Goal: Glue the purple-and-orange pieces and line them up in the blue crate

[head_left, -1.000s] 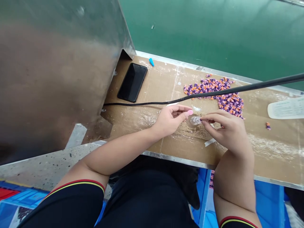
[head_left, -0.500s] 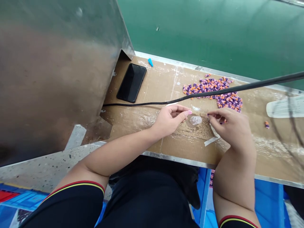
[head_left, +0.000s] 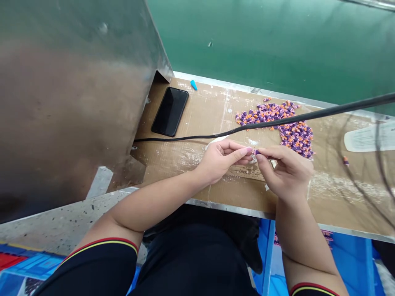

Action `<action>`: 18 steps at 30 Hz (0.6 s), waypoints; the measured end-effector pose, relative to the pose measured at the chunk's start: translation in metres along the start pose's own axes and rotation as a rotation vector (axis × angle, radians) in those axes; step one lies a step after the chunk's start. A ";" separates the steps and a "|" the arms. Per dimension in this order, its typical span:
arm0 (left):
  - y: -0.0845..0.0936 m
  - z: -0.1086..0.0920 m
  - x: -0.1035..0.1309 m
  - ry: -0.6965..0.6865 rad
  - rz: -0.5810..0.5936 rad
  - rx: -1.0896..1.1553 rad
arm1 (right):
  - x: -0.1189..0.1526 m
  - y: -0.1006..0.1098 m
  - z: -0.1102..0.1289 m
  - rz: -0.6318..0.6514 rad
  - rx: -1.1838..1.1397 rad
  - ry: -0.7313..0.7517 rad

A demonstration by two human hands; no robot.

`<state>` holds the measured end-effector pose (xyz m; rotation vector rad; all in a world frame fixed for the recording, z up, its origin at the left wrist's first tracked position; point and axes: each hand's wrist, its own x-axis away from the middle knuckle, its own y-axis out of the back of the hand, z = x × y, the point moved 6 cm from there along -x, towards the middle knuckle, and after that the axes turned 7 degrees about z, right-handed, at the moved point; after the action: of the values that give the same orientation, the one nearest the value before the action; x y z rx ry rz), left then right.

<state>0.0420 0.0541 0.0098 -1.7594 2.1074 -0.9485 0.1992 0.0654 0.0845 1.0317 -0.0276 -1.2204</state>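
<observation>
In the head view, my right hand (head_left: 285, 168) pinches a small purple piece (head_left: 256, 152) with a pale pink edge between thumb and forefinger. My left hand (head_left: 224, 158) meets it from the other side, thumb and fingers closed in a pinch. Something pinkish shows at the left fingertips, too small to tell from the thumb itself. A small clear plastic piece (head_left: 254, 158) on the table is mostly hidden behind the fingers. Beyond the right hand lies a spread pile of small purple-and-orange pieces (head_left: 296, 135).
A black cable (head_left: 212, 136) crosses above the cardboard-covered table (head_left: 210, 107). At the left lie a phone (head_left: 170, 111) and a blue tip (head_left: 193, 85), beside a metal panel (head_left: 77, 90). One loose piece (head_left: 346, 160) and a white object (head_left: 370, 137) are at the right. Blue crates (head_left: 348, 259) stand below.
My right hand has moved left with the purple piece, up to my left fingertips. Both hands now meet over the clear piece, which was in plain sight between them before.
</observation>
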 end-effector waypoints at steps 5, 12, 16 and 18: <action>0.000 -0.003 -0.001 -0.054 -0.004 -0.020 | 0.001 0.000 0.003 -0.005 -0.008 0.039; 0.001 -0.005 0.000 -0.096 -0.021 -0.130 | 0.008 -0.007 -0.009 0.016 -0.253 -0.184; 0.001 -0.005 0.002 -0.112 -0.029 -0.220 | 0.008 -0.009 -0.007 -0.009 -0.413 -0.209; 0.002 -0.006 0.003 -0.131 -0.046 -0.282 | 0.008 -0.011 -0.007 0.036 -0.408 -0.215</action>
<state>0.0362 0.0535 0.0141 -1.9489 2.2103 -0.5484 0.1975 0.0641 0.0689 0.5420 0.0348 -1.2363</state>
